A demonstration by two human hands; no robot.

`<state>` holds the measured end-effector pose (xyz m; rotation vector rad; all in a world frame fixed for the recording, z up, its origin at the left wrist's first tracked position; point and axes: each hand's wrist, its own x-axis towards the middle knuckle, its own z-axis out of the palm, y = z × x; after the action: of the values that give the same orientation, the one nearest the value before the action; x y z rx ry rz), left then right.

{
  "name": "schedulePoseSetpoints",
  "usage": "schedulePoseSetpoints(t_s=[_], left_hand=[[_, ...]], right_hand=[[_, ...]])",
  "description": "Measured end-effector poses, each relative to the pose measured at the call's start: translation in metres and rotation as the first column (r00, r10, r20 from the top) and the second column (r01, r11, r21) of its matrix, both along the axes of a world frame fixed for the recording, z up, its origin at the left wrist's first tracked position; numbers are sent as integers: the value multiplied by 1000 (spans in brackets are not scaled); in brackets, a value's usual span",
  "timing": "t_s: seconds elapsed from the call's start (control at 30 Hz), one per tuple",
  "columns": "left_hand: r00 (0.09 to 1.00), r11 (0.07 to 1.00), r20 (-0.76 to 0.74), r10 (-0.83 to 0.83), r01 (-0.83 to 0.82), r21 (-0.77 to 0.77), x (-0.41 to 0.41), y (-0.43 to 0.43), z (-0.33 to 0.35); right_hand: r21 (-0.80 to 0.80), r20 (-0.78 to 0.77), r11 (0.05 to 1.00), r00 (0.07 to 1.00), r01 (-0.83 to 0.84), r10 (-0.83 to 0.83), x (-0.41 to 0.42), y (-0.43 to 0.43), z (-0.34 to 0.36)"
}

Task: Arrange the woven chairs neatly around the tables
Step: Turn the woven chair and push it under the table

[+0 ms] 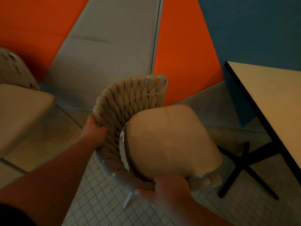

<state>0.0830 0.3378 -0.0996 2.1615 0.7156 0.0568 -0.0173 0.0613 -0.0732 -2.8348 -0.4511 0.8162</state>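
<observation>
Our right grip (171, 188) and left grip (95, 132) clamp the rim of the woven chair (130, 101), lower centre. We judge repositioning underway; next, swing it toward the counter (268, 103), right.

Two woven chairs, middle chair (130, 98) and left chair (21, 111); one table (268, 98); two hands, left hand (94, 132) and right hand (169, 191).

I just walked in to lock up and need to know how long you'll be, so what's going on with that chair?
A person has both hands on a woven chair. The left hand grips its curved woven back, and the right hand grips the rim beside the seat cushion. The chair is over the tiled floor, to the left of the table and apart from it, not yet tucked in. Another cushioned chair sits at the left edge.
</observation>
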Motion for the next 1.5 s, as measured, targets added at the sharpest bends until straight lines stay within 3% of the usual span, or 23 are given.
schedulePoseSetpoints(t_s=[0.17,0.37,0.5,0.63,0.73,0.83,1.07,1.27,1.5], left_hand=[[996,995,-20,-83,84,59,32,21,-4],[989,982,-56,-136,142,122,59,33,-3],[993,984,65,-101,90,152,46,22,7],[990,999,138,27,-24,-27,-11,-12,15],[986,980,148,78,-49,-195,-62,-37,6],[991,950,99,92,-58,-307,-87,-53,2],[988,968,27,154,-146,-204,-73,-59,1],[996,984,12,87,-84,-154,-49,-44,-2],[999,996,6,41,-41,-76,-10,-40,-3]], right_hand=[[3,-76,997,994,74,-74,3,29,1],[38,-63,993,992,108,-105,9,51,4],[53,-12,996,997,78,-78,12,48,8],[96,-68,991,994,92,-85,11,47,15],[187,-199,972,975,141,-103,18,33,21],[99,-177,993,983,61,-43,27,5,16],[-20,-148,999,988,50,-52,28,4,3],[-26,-203,990,969,137,-140,36,19,0],[51,-98,982,980,181,-176,47,27,-5]])
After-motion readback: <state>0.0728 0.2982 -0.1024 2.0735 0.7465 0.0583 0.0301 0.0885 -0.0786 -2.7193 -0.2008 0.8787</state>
